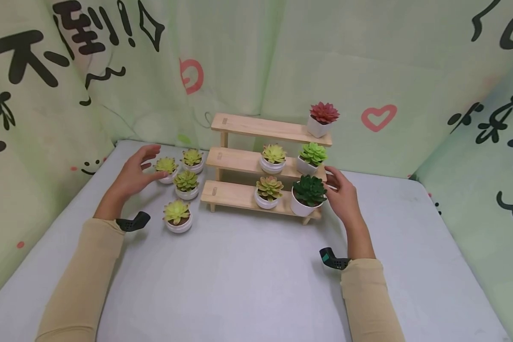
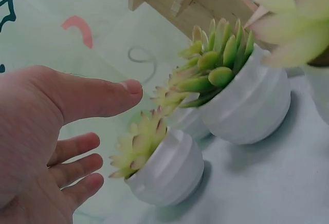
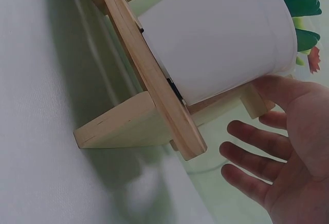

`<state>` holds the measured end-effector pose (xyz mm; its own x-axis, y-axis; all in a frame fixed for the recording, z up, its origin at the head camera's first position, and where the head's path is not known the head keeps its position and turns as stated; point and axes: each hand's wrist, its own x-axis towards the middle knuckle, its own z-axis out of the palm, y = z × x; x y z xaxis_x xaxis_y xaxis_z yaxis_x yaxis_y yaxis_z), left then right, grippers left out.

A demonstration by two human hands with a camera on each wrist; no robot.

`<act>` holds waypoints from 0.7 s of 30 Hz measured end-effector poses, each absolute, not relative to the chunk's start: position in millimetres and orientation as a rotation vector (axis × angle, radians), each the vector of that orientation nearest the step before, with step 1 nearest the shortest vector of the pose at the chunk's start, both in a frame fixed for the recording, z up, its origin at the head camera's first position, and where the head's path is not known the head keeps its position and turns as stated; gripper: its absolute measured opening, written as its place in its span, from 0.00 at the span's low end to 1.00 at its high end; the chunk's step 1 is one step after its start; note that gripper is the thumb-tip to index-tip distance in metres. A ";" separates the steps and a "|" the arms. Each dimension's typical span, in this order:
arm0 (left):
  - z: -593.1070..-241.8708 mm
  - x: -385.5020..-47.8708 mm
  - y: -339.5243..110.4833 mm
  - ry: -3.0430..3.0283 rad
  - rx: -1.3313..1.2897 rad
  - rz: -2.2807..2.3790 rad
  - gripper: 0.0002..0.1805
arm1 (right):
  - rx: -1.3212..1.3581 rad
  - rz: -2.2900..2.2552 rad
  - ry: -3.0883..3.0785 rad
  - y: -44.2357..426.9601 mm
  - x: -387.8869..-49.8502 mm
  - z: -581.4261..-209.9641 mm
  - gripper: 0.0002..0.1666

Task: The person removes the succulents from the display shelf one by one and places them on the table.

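In the head view the left hand (image 1: 132, 173) is held with thumb and fingers apart beside a light-green succulent (image 1: 166, 165) in a white pot; in the left wrist view, nothing lies between thumb and fingers of that hand (image 2: 56, 131), and the pot (image 2: 169, 170) stands just beyond. The right hand (image 1: 343, 195) is at the right end of the three-step wooden stand (image 1: 235, 194), by the dark-green succulent (image 1: 309, 191). In the right wrist view the right hand (image 3: 293, 147) has loosely spread fingers near the white pot (image 3: 221, 39); whether its thumb touches is unclear.
Left of the stand are more potted succulents (image 1: 185, 181), (image 1: 177, 212) and a rear one (image 1: 192, 157). On its steps stand a red succulent (image 1: 324, 113), a bright-green one (image 1: 313, 154) and two paler ones (image 1: 274, 153), (image 1: 269, 188). A printed curtain (image 1: 346, 71) hangs behind the table (image 1: 239, 285).
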<state>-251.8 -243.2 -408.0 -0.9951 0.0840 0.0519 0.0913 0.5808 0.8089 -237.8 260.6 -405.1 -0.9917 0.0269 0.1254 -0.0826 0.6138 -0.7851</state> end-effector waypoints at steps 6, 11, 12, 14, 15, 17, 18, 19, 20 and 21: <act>-398.5 -252.5 -237.5 -2.741 -0.208 -1.438 0.43 | 0.040 1.325 -2.704 262.6 -237.4 -403.6 0.30; -390.9 -246.2 -231.6 -2.713 -0.237 -1.462 0.42 | 0.039 1.340 -2.713 261.7 -237.8 -406.4 0.30; -389.6 -245.0 -230.4 -2.709 -0.248 -1.465 0.42 | 0.036 1.341 -2.717 261.4 -237.6 -407.1 0.30; -386.8 -243.9 -227.3 -2.707 -0.258 -1.463 0.42 | 0.037 1.334 -2.723 261.2 -237.3 -407.7 0.30; -385.3 -244.2 -225.4 -2.702 -0.269 -1.466 0.42 | 0.039 1.333 -2.720 261.3 -237.3 -407.6 0.30; -381.8 -245.3 -221.1 -2.690 -0.297 -1.476 0.41 | 0.041 1.327 -2.715 261.7 -237.6 -407.1 0.30; -379.9 -245.8 -218.8 -2.683 -0.313 -1.483 0.41 | 0.046 1.327 -2.712 261.9 -237.8 -406.8 0.30; -378.2 -246.4 -216.6 -2.676 -0.324 -1.493 0.41 | 0.050 1.328 -2.709 262.1 -238.1 -406.6 0.30; -376.5 -246.9 -214.2 -2.668 -0.338 -1.504 0.40 | 0.052 1.329 -2.707 262.3 -238.6 -406.4 0.30; -374.7 -247.1 -211.9 -2.655 -0.359 -1.518 0.40 | 0.057 1.329 -2.707 262.4 -238.7 -406.2 0.30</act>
<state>-247.1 -211.9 -374.7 -0.9709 0.1700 0.1685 0.2315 0.4875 0.8419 -238.7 262.4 -406.2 -0.9914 0.0214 0.1291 -0.0890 0.6126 -0.7854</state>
